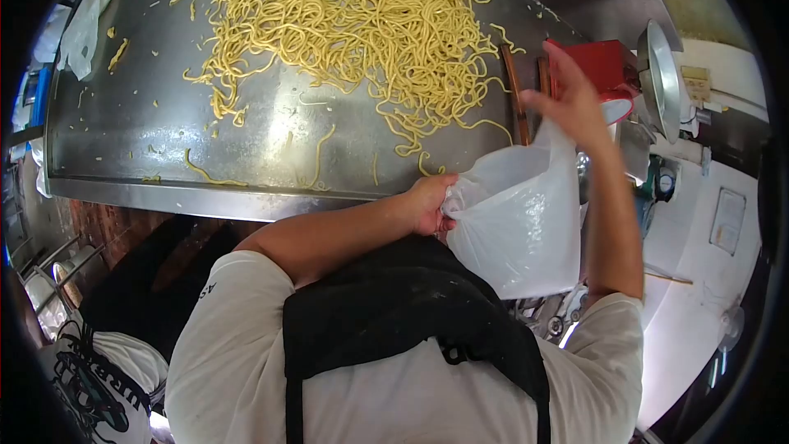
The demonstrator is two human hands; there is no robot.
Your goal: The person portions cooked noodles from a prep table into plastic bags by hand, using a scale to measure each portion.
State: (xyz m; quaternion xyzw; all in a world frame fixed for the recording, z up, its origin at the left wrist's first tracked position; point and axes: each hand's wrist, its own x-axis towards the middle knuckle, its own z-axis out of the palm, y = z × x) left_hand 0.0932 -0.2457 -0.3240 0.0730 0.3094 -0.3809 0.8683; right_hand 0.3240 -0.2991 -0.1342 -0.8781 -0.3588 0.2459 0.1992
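Note:
My left hand (432,204) is closed around the gathered edge of a white translucent plastic bag (522,230), which hangs open over the front edge of the steel table. My right hand (571,107) is raised above the bag's far rim, with its fingers spread and somewhat blurred; nothing shows between them. A large heap of yellow noodles (329,25) lies on the steel table (140,140) beyond my left hand, with loose strands near the front edge.
Wooden sticks (516,94) and a red container (596,66) are at the right, beside a metal pan (660,82). Another plastic bag (86,25) lies at the table's left edge. A person (107,378) is at the lower left.

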